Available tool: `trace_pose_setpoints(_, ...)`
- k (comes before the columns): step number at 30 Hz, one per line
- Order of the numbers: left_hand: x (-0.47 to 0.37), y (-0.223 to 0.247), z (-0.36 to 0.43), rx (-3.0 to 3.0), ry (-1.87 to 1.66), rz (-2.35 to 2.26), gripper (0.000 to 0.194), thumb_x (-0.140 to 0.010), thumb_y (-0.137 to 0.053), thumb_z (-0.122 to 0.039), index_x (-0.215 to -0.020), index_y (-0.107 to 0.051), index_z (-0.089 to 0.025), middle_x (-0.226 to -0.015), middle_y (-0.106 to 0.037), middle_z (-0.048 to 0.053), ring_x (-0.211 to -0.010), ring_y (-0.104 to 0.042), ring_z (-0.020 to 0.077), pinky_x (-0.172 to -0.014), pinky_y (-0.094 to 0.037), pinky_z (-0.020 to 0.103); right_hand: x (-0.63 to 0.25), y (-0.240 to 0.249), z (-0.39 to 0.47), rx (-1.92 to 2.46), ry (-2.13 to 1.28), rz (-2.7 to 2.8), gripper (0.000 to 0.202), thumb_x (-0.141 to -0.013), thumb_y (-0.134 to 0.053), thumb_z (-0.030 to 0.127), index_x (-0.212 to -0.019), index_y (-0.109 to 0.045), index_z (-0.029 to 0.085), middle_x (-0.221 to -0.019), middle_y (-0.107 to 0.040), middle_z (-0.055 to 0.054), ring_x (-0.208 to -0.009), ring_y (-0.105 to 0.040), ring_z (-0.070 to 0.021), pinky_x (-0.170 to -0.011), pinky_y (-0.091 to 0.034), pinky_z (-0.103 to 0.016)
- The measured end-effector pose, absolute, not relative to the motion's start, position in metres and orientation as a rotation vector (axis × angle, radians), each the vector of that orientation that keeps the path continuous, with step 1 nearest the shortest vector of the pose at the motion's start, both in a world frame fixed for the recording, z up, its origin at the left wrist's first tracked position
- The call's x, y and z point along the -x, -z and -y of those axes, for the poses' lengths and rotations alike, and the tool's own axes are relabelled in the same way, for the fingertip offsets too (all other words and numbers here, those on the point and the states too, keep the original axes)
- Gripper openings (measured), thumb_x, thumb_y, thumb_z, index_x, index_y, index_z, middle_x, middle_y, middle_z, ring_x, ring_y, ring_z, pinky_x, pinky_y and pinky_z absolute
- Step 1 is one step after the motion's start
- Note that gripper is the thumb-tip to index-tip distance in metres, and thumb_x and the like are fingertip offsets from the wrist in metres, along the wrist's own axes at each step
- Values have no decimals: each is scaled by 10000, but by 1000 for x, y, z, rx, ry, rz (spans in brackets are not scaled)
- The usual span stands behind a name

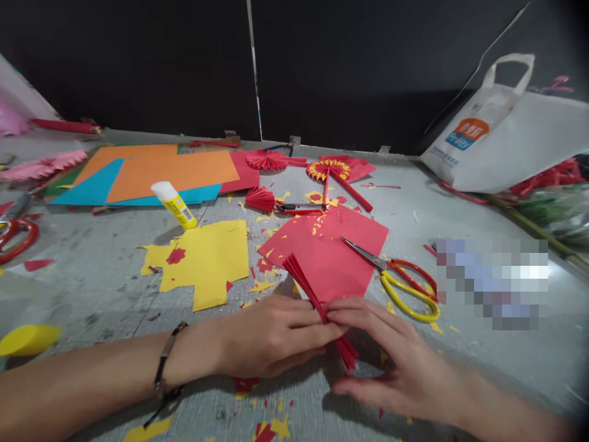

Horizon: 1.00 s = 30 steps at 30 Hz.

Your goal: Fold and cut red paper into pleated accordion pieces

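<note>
A red accordion-folded paper strip (pixel 305 283) stands slanted over the table, its pleats fanning slightly at both ends. My left hand (pixel 271 334), with a dark bracelet at the wrist, has its fingers closed around the strip's middle. The fingertips of my right hand (pixel 391 362) touch the strip from the right, while its thumb is spread away below. Behind the strip lies a red paper sheet (pixel 340 245). Scissors (pixel 386 270) with one red and one yellow handle rest partly on that sheet, blades slightly apart.
Cut yellow paper (pixel 207 261) and a glue stick (pixel 175 204) lie left of centre. Orange sheets (pixel 175 175), a box cutter (pixel 301 209) and a pleated red-yellow flower (pixel 329 169) are farther back. A white bag (pixel 497 135) stands right; red-handled scissors (pixel 21 239) lie left. Paper scraps are scattered about.
</note>
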State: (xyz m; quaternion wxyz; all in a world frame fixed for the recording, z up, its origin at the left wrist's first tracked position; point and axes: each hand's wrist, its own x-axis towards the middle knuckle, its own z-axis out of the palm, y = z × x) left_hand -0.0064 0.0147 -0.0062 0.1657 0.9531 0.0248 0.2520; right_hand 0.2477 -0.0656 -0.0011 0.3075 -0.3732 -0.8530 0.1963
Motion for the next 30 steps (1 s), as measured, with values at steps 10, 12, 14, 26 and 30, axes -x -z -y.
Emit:
trace_pose_setpoints(10, 7, 8, -12, -2738, -926, -322, 286, -1037, -530, -98, -1313, -540, -170, -1145, -698, 104, -1002, -648, 201, -886, -568, 328, -265, 8, 52, 1182, -305, 2057, 433, -1003, -545, 78, -1347, -619, 331, -1149, -792, -39, -1023, -766, -217, -910, -623, -378)
trace_pose_setpoints(12, 8, 8, -12, -2743, -1055, -467, 279, -1015, -555, -71, -1269, -570, -183, -1174, -666, 102, -1044, -623, 214, -916, -548, 356, -269, 8, 47, 1205, -246, 2041, 420, -1009, -545, 91, -1340, -631, 335, -1138, -799, -36, -1014, -769, -227, -918, -614, -405)
trace_pose_setpoints(14, 8, 8, -13, -2756, -1155, -581, 301, -991, -578, -44, -1257, -591, -184, -1243, -632, 115, -1135, -591, 244, -983, -510, 405, -271, 8, 44, 1198, -229, 2058, 425, -1016, -522, 81, -1345, -631, 327, -1165, -798, -34, -1043, -763, -225, -935, -602, -413)
trace_pose_setpoints(26, 5, 9, -22, -2815, -821, -658, 210, -1065, -488, -122, -977, -672, -171, -944, -663, 49, -849, -575, 192, -816, -433, 349, -266, 8, 42, 1093, -280, 2170, 440, -974, -490, 21, -1294, -661, 271, -1219, -785, -77, -1126, -752, -237, -950, -625, -420)
trace_pose_setpoints(30, 5, 8, -20, -2892, -721, -607, 270, -1047, -471, -97, -885, -676, -163, -914, -634, 59, -818, -539, 197, -760, -431, 339, -264, 9, 43, 1138, -327, 2223, 314, -985, -537, 72, -1192, -688, 254, -1216, -758, -98, -1122, -728, -264, -942, -620, -456)
